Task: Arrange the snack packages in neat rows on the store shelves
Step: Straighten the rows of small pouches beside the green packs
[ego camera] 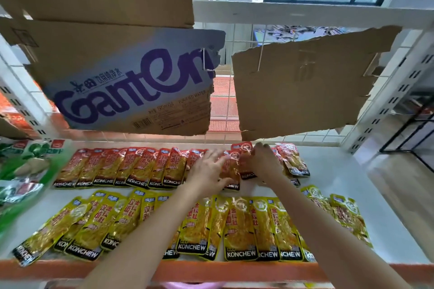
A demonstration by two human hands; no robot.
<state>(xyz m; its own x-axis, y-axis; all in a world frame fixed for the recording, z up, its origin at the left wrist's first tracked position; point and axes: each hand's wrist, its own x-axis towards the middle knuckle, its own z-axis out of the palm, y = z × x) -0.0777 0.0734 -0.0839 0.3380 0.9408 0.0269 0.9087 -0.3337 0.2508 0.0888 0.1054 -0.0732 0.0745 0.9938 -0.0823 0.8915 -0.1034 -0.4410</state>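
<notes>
Left hand: fingers spread, resting flat on red packets in the back row. Right hand, just beside it, pinches one red packet. Yellow packets row lies under both forearms, on white shelf.

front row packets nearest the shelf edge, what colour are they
Yellow, with red characters and a black KONCHEW band, on the front row packets; seen in the head view.
</notes>
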